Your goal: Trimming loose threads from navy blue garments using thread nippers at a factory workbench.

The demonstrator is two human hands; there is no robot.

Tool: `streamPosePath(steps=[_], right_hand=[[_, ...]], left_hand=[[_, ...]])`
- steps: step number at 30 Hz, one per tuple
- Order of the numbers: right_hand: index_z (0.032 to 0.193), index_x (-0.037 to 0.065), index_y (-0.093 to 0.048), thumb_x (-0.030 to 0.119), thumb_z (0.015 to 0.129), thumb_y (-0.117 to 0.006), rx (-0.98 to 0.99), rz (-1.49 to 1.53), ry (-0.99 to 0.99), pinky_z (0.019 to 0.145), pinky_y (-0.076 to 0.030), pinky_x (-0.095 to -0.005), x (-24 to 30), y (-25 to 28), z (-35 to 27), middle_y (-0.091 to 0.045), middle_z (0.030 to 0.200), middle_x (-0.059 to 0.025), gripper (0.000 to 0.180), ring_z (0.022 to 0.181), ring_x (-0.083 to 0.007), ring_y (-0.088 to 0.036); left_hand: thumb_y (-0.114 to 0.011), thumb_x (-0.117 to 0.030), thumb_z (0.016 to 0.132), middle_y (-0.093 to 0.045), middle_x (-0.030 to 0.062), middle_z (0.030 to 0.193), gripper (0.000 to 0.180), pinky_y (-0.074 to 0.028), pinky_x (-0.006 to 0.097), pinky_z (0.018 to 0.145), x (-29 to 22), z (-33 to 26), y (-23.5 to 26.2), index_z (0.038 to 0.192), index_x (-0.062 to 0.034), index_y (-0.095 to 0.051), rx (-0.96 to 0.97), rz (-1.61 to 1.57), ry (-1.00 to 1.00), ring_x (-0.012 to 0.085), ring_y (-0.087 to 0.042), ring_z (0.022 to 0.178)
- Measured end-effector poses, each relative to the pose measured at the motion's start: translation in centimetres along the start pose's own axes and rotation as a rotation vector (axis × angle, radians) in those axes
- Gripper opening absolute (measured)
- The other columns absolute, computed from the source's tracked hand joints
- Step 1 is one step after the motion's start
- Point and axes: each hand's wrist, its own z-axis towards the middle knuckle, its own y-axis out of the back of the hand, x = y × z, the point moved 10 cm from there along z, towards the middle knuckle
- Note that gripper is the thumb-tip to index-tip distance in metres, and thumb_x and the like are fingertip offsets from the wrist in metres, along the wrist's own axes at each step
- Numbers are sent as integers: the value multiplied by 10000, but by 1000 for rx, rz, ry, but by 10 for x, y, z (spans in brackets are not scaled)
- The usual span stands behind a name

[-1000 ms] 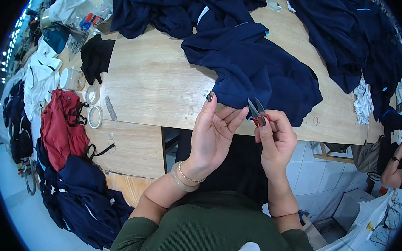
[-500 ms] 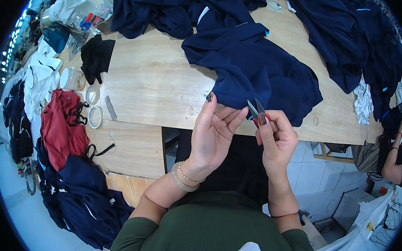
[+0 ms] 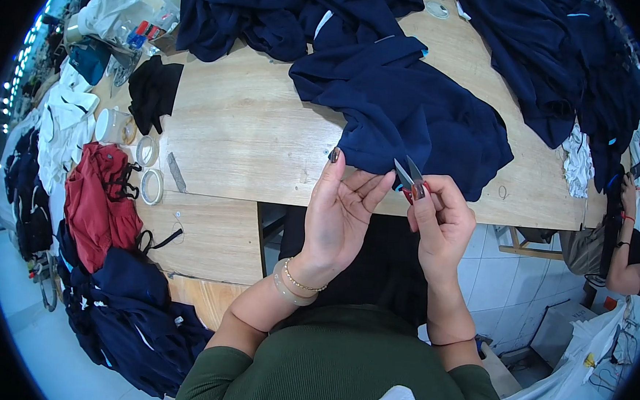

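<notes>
Small white label [image 3: 323, 23] is showing at a navy garment's neckline near the table's far edge. A tiny light-blue tag [image 3: 423, 51] is sticking out at the edge of the middle navy garment. Clear plastic packaging [image 3: 137, 20] with small red and blue items is sitting at the far left corner. No signs or screens visible.

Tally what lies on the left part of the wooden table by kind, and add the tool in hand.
Tape rolls: 2
White cup: 1
Black cloth: 1
Red garment: 1
Thread snips in the right hand: 1
Total: 6
</notes>
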Motion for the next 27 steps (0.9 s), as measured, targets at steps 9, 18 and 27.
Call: streamPosePath(steps=[9,18,27], right_hand=[[906,-8,-598,88,926,-601,7,-31,-14,499,-254,-165,0,-1,-2,-528,640,49,98,555,11,-374],[911,-7,-603,87,927,-596,-3,-30,-17,495,-252,-167,0,-1,0,-529,638,48,95,553,11,-372],[921,-7,-603,53,918,-596,-32,-33,101,502,-269,-158,5,-1,-1,-543,660,34,60,555,7,-387]], left_hand=[[-389,-324,1022,-644,127,1082,340,-484,357,996,0,-1,2,1123,-30,-525,-33,18,-3,212,-631,1031],[-402,-332,1018,-645,116,1037,320,-485,357,994,0,-1,1,1070,-44,-531,-42,13,3,210,-633,1015],[-400,-330,1018,-646,112,1039,320,-484,358,996,-2,-1,-2,1077,-45,-532,-99,63,-7,206,-631,1019]])
